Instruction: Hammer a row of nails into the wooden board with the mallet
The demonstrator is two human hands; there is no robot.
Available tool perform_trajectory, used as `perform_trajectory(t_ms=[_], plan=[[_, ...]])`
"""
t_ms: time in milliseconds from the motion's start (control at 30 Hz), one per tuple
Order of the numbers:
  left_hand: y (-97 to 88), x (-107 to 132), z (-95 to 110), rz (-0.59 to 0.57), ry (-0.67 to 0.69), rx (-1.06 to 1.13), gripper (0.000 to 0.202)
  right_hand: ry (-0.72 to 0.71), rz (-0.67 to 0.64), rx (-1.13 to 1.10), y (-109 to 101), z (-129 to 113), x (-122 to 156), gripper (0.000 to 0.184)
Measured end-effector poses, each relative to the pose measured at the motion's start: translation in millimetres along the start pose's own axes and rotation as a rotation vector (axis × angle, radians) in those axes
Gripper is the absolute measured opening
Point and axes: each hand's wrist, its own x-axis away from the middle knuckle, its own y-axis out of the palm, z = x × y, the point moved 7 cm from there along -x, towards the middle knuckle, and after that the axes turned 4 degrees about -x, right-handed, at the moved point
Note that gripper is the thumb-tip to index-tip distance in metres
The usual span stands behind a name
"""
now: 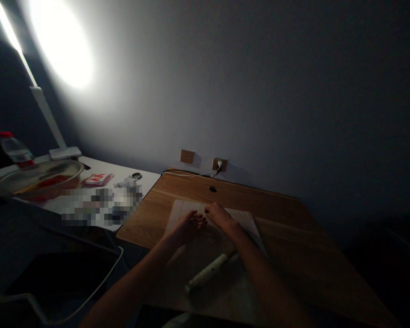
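Note:
My left hand (190, 223) hovers over the far part of a pale cutting board (177, 209). Its palm faces inward, and the loosely bent fingers are apart with nothing visible in them. Just to its right is my right hand (219, 215), with its back toward me and the fingers curled in; whatever they may hold is hidden. On the nearer part of the board lies a pale, spotted cylinder (207, 273), slanting from lower left to upper right. Its far end passes toward my right forearm, beside a darker piece that is too dim to name.
The board rests on a wooden table (294, 237) against the wall. At left, a white table (123, 166) bears a large basin (78, 169), a red-capped bottle (17, 150), a red-and-white packet (99, 179) and a lit lamp (48, 109). Cables (191, 174) run to a wall socket (219, 164).

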Motion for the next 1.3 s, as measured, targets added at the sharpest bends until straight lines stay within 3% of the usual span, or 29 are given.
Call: perform_trajectory(t_ms=[267,567,767,933,1100,1200,1300], plan=[[3.3,-3.7,-6.8,-0.013,-0.050,0.063,0.027,-0.015,-0.039,0.047,-3.7,-3.3,10.7,0.035],[0.3,-5.6,-10.7,-0.004,-0.060,0.087,0.024,0.030,-0.040,0.028,-10.6,-5.9,4.6,0.037],[10.6,-0.4,-10.1,-0.057,-0.042,0.080,0.037,-0.128,0.082,-0.090,-30.6,-24.0,21.2,0.017],[15.1,-8.1,-10.7,-0.094,0.034,0.025,0.034,-0.292,0.152,-0.283,-34.5,-39.4,40.4,0.020],[16.5,-14.9,-15.2,-0.071,0.072,-0.045,0.017,-0.244,0.403,-0.389,-48.1,-17.9,61.0,0.026],[23.0,-16.6,-16.9,-0.084,0.151,-0.236,0.019,-0.183,0.507,-0.426,-49.3,1.8,79.7,0.025],[36.1,-11.2,-17.4,-0.170,0.292,-0.451,0.024,-0.139,0.551,-0.453,-38.4,20.3,102.8,0.025]])
